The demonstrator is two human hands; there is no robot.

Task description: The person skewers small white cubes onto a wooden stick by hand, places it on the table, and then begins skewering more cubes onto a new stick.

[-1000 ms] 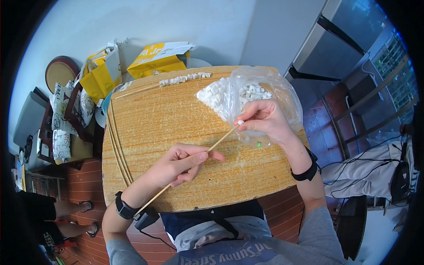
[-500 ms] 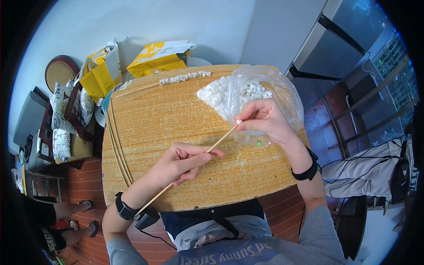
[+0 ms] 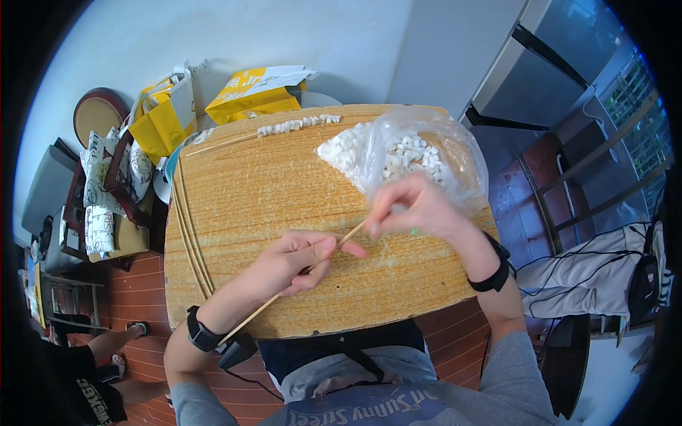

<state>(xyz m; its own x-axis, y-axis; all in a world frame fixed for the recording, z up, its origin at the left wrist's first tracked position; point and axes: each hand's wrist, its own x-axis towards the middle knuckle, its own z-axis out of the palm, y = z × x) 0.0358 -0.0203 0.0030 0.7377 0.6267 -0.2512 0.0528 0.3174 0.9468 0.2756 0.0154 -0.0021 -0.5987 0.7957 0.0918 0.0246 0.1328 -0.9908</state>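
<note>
My left hand point(image 3: 295, 263) is closed around a thin wooden stick point(image 3: 250, 318), which slants from my left forearm up toward the middle of the table. At its upper end my right hand point(image 3: 419, 202) is pinched, slightly blurred, with its fingertips at the stick's tip. Whatever sits between those fingers is hidden. Beyond the right hand lies a heap of small white cubes point(image 3: 342, 150), partly inside a clear plastic bag point(image 3: 465, 163). Along the table's far edge rests another stick point(image 3: 220, 145) with a row of white pieces point(image 3: 298, 125) at its right end.
Bare sticks point(image 3: 186, 231) lie along the left side of the wooden table point(image 3: 270, 192). Yellow and white paper bags point(image 3: 252, 92) stand behind it. A chair with packages point(image 3: 99, 192) is at the left, near another person's legs point(image 3: 110, 348). A grey refrigerator point(image 3: 497, 85) stands at the back right.
My right hand has moved left and slightly down along the stick's end, and the white cube at its fingertips is now out of sight. The person at the left has shifted their legs.
</note>
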